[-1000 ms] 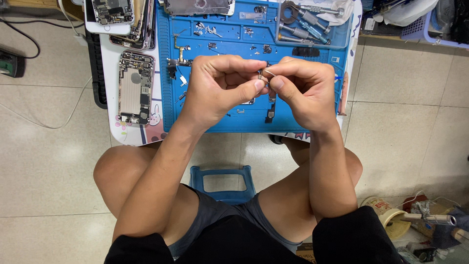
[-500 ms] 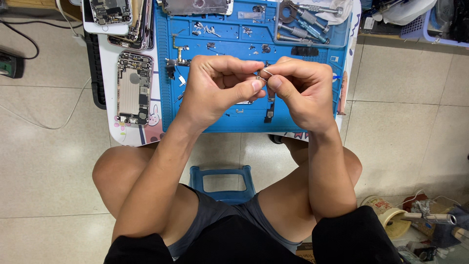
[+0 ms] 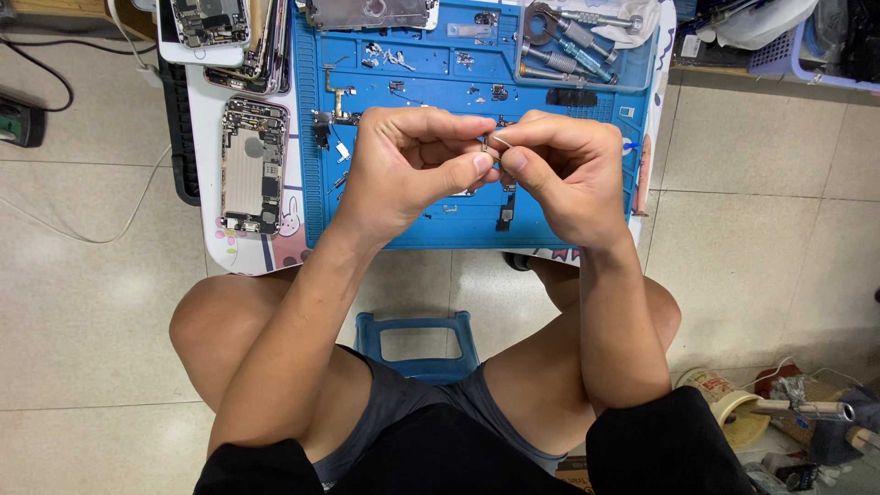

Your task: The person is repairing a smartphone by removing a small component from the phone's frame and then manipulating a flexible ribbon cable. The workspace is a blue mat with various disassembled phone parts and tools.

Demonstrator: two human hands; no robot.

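My left hand (image 3: 408,165) and my right hand (image 3: 564,174) meet fingertip to fingertip above a blue work mat (image 3: 394,220). Between the thumbs and forefingers of both hands is pinched a tiny metal phone part (image 3: 488,145), too small to make out in detail. Small loose parts and screws lie scattered on the mat under and around the hands, among them a dark narrow component (image 3: 506,213) just below my right thumb.
An opened phone chassis (image 3: 253,167) lies on the white table to the left of the mat, with more phone bodies (image 3: 213,20) stacked behind it. Screwdrivers (image 3: 573,41) rest in the mat's far-right tray. A blue stool (image 3: 417,341) shows between my knees; clutter sits on the floor at right.
Both hands stay together over the mat, with only slight finger movement on the small part.
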